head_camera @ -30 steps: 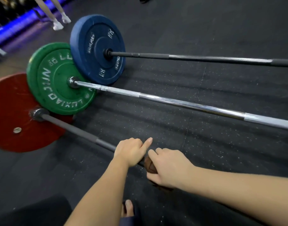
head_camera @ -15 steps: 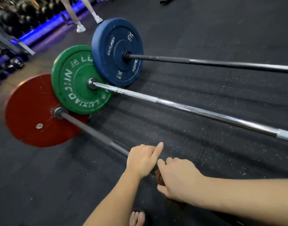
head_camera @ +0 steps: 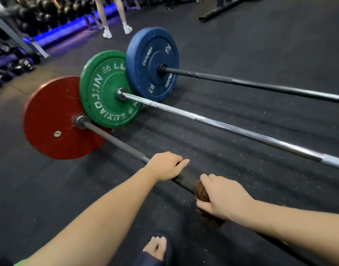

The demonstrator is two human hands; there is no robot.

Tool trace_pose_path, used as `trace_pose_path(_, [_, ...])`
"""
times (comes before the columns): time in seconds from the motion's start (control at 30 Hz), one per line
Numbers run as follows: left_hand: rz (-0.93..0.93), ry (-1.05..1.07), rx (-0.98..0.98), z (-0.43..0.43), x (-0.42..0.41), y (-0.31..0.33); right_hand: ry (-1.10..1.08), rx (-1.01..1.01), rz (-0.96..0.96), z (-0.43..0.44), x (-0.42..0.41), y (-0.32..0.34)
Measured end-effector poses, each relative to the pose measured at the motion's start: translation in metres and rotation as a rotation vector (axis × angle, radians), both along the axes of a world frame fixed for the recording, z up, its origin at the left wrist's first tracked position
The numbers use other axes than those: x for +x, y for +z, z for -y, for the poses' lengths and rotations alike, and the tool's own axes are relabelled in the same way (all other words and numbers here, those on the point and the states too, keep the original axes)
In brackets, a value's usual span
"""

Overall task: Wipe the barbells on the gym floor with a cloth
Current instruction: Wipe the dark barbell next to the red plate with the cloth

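Out past the left hand, the red plate [head_camera: 55, 120] caps the nearest barbell [head_camera: 114, 140], whose dark shaft runs back to both hands across the rubber floor [head_camera: 232, 160]. The left hand [head_camera: 164, 167] lies over this shaft with its fingers bent across it, the forefinger straighter than the rest; it seems to be holding the bar steady. Just to its right, with a short bare stretch of shaft between them, the right hand [head_camera: 220, 196] is closed round a brown cloth [head_camera: 200, 190] that is wrapped about the same bar. Beyond the hands lie the middle barbell [head_camera: 241, 131], chrome with a green plate [head_camera: 105, 89], and the far barbell [head_camera: 260, 86], black with a blue plate [head_camera: 153, 62]. Neither is touched.

The step in hand looks like wiping the first bar's shaft. The next move calls for sliding the clamped cloth along the bar, likely with some twisting to cover its underside, while the left hand keeps the bar from rolling. The other two bars remain to be done.
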State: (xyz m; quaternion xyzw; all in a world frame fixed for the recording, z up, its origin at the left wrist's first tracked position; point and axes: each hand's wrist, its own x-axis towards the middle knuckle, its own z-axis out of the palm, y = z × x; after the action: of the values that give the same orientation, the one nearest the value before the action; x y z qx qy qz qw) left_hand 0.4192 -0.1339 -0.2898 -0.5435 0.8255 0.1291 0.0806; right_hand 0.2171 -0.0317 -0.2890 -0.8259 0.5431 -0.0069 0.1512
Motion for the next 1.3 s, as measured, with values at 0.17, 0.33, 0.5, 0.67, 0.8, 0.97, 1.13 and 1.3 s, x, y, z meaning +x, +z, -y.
trace_pose_path(0.17, [0.054, -0.163, 0.001, 0.01, 0.026, 0.008, -0.029, -0.041, -0.086, 0.004, 0.015, 0.004])
trace_pose_path(0.33, [0.189, -0.322, 0.031, 0.03, 0.04, 0.021, -0.077, -0.096, -0.122, 0.005, 0.028, 0.0])
trace_pose_path(0.5, [0.179, -0.468, -0.059, 0.036, 0.053, 0.0, -0.106, -0.244, -0.111, 0.005, 0.032, -0.018])
trace_pose_path(0.67, [0.023, -0.425, -0.081, 0.037, 0.059, -0.025, -0.134, -0.344, -0.058, 0.011, 0.044, -0.027])
trace_pose_path(0.8, [-0.053, -0.385, -0.032, 0.042, 0.061, -0.034, -0.191, -0.348, -0.047, 0.02, 0.073, -0.029])
trace_pose_path(0.97, [-0.086, -0.381, -0.077, 0.041, 0.063, -0.038, -0.228, -0.377, -0.018, 0.015, 0.074, -0.029])
trace_pose_path(1.13, [-0.058, -0.363, -0.056, 0.039, 0.061, -0.035, -0.307, -0.11, 0.004, 0.003, 0.049, -0.01])
trace_pose_path(1.3, [-0.053, -0.356, -0.037, 0.038, 0.061, -0.032, -0.357, 0.045, -0.004, -0.005, 0.029, 0.005])
